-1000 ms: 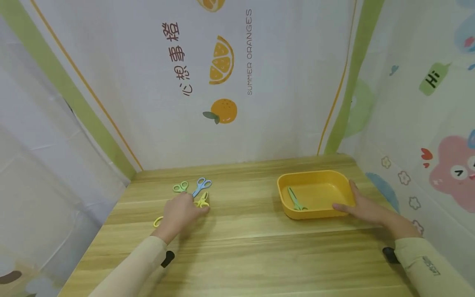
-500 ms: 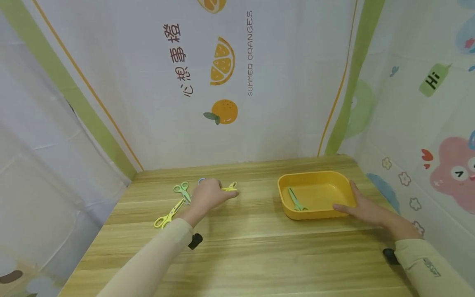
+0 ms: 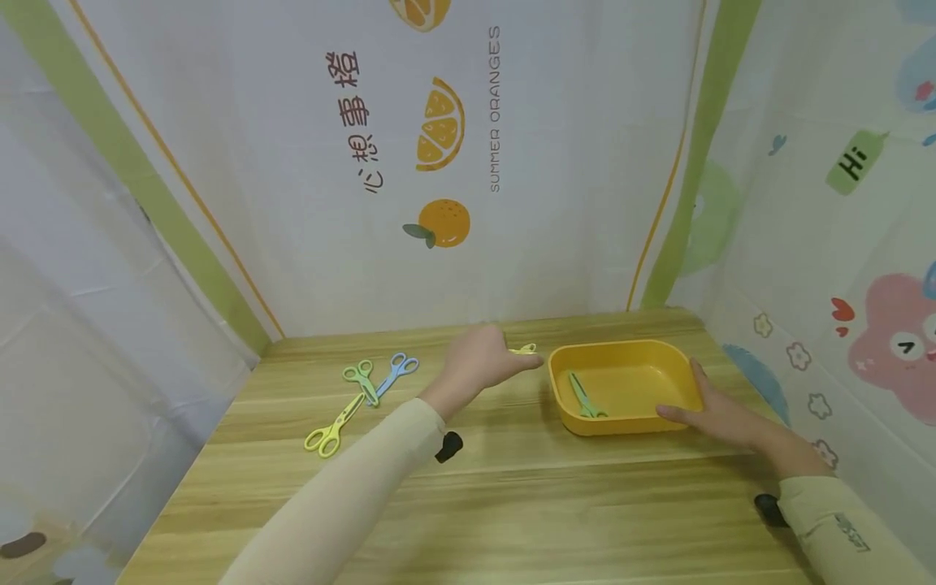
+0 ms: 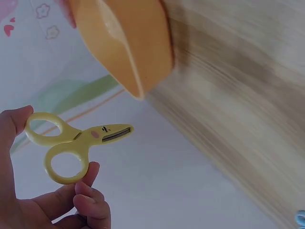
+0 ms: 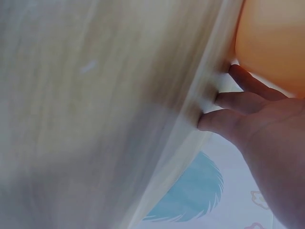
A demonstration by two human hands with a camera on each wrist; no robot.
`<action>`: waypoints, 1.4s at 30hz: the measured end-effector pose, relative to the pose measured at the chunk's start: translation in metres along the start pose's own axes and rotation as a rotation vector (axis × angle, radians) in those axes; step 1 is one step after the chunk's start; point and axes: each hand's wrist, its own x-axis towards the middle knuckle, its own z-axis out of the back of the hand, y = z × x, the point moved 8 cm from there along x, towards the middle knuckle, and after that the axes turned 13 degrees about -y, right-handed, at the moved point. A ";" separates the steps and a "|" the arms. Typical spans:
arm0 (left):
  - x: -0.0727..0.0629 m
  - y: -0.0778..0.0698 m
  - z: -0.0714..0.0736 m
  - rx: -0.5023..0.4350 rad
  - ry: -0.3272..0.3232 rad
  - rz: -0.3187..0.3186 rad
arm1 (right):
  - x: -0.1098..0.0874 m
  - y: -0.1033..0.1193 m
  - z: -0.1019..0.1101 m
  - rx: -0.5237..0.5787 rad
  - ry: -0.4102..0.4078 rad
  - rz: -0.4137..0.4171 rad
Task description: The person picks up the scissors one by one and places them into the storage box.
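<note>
My left hand [image 3: 475, 357] pinches a pair of yellow children's scissors [image 4: 90, 137] by the finger loops, blades pointing away from the hand. In the head view these scissors show only in part, just left of a yellow plastic bin [image 3: 617, 425]. On the right, my right hand [image 3: 720, 416] holds the bin at its near right corner. Its thumb lies over the rim, and the other fingers [image 5: 243, 101] reach down along the outside to the table. Inside the bin, green scissors [image 3: 582, 396] lie along the left wall.
At the left of the wooden table [image 3: 541, 512] lie green scissors [image 3: 360, 374], blue scissors [image 3: 398, 370] and yellow scissors [image 3: 335, 424], close together and partly overlapping. A white printed cloth [image 3: 570, 203] hangs behind the table's far edge.
My left hand has lifted the yellow scissors from the group and carried them right, up to the bin's left side. My right hand and the bin have stayed in place.
</note>
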 end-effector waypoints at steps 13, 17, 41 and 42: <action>0.005 -0.065 -0.028 0.008 0.050 -0.061 | -0.001 0.001 -0.001 -0.005 -0.004 0.006; 0.008 -0.073 -0.041 0.027 0.070 -0.036 | -0.001 -0.001 -0.002 0.013 -0.009 0.005; 0.015 -0.068 -0.083 0.072 0.119 0.147 | 0.000 0.001 -0.004 0.044 0.013 -0.005; 0.015 -0.068 -0.086 0.098 0.130 0.146 | -0.001 0.000 -0.003 0.042 0.011 -0.003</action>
